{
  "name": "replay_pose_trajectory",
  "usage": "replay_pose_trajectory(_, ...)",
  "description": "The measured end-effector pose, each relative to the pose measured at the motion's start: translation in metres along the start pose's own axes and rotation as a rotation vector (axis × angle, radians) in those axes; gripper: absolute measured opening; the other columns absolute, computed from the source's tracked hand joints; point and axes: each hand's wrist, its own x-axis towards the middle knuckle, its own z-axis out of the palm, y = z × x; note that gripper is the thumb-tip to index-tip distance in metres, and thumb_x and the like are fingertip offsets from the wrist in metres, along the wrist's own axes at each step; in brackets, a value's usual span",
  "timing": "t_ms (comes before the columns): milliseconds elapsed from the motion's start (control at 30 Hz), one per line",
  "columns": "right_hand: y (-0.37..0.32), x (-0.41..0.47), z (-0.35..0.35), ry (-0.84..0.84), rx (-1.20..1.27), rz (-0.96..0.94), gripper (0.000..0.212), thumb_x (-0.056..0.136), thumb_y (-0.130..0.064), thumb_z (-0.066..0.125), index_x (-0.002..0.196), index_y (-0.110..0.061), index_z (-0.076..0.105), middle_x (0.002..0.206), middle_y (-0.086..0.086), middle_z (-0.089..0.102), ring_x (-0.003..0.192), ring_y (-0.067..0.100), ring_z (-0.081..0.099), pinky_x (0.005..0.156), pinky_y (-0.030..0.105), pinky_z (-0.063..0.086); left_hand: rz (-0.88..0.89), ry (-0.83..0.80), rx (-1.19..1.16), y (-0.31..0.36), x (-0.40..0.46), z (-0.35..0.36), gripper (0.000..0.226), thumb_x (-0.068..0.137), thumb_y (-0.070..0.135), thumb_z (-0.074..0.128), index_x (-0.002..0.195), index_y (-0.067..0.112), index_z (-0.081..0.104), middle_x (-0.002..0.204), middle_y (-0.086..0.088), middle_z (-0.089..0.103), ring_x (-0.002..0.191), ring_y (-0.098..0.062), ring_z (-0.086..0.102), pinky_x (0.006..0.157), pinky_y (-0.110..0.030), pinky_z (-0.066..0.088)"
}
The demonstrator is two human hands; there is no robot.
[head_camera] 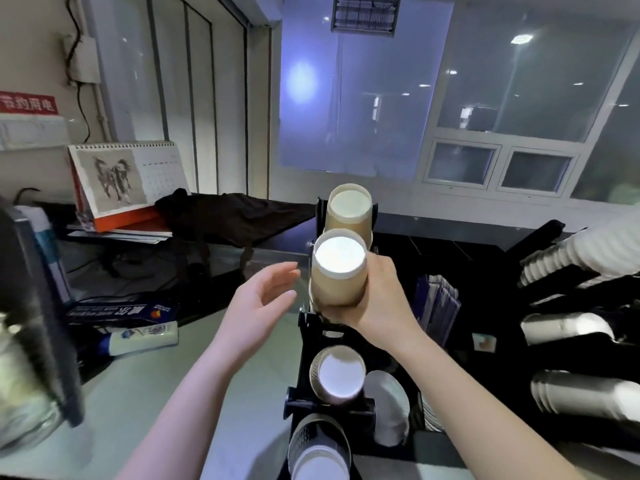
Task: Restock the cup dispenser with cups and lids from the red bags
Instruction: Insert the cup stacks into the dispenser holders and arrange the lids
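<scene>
A black tiered cup dispenser (304, 368) stands in the middle of the counter. My right hand (377, 299) grips a stack of tan paper cups (337, 271) in the second slot from the top, its white base facing me. My left hand (263, 299) hovers just left of that stack, fingers relaxed, holding nothing. Another tan cup stack (349, 209) sits in the top slot. Lower slots hold a cup stack (337, 374) and a darker patterned stack (318, 448). White lids (389, 407) lean in the holder beside them. No red bags are in view.
A second black rack at the right carries white cup stacks (568, 258) and silvery ones (585, 396). On the left lie a desk calendar (128, 178), a dark cloth (228, 213), a white tube (138, 337) and a blue packet (117, 310). A window (512, 84) is behind.
</scene>
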Motion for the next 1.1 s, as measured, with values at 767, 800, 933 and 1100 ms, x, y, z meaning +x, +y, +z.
replay_pose_trajectory(767, 0.005, -0.019, 0.001, 0.015, -0.125, -0.110, 0.096, 0.076, -0.009, 0.072, 0.142, -0.051, 0.018, 0.146, -0.011, 0.039, 0.126, 0.003, 0.037, 0.096, 0.026, 0.038, -0.101, -0.044, 0.025, -0.025, -0.023, 0.017, 0.041, 0.088, 0.012, 0.065, 0.115, 0.043, 0.058, 0.112, 0.025, 0.060, 0.098, 0.016, 0.058, 0.073, 0.001, 0.041)
replay_pose_trajectory(800, 0.006, -0.024, 0.001, 0.022, -0.133, -0.085, 0.100, 0.076, -0.010, 0.071, 0.144, -0.051, 0.010, 0.147, -0.010, 0.038, 0.126, 0.004, 0.037, 0.095, 0.026, 0.038, -0.108, -0.065, 0.039, -0.026, -0.024, 0.018, 0.045, 0.089, 0.013, 0.065, 0.117, 0.046, 0.054, 0.110, 0.030, 0.056, 0.096, 0.020, 0.057, 0.071, 0.003, 0.039)
replay_pose_trajectory(933, 0.016, -0.041, 0.000, -0.032, -0.232, 0.210, 0.100, 0.084, -0.034, 0.068, 0.148, -0.043, -0.008, 0.153, -0.006, 0.035, 0.129, 0.016, 0.043, 0.091, 0.033, 0.041, -0.133, -0.088, 0.054, -0.031, -0.021, 0.023, 0.048, 0.092, 0.017, 0.059, 0.119, 0.054, 0.047, 0.104, 0.036, 0.055, 0.099, 0.022, 0.054, 0.083, -0.009, 0.048)
replay_pose_trajectory(1100, 0.028, -0.051, 0.005, -0.172, -0.188, 0.399, 0.008, 0.100, -0.027, 0.043, 0.104, -0.028, 0.050, 0.093, -0.007, 0.060, 0.097, 0.022, 0.057, 0.063, 0.020, 0.036, -0.174, -0.056, 0.026, -0.041, -0.013, 0.023, 0.040, 0.097, 0.020, 0.051, 0.109, 0.057, 0.055, 0.066, 0.011, 0.048, 0.070, -0.014, 0.044, 0.083, -0.033, 0.047)
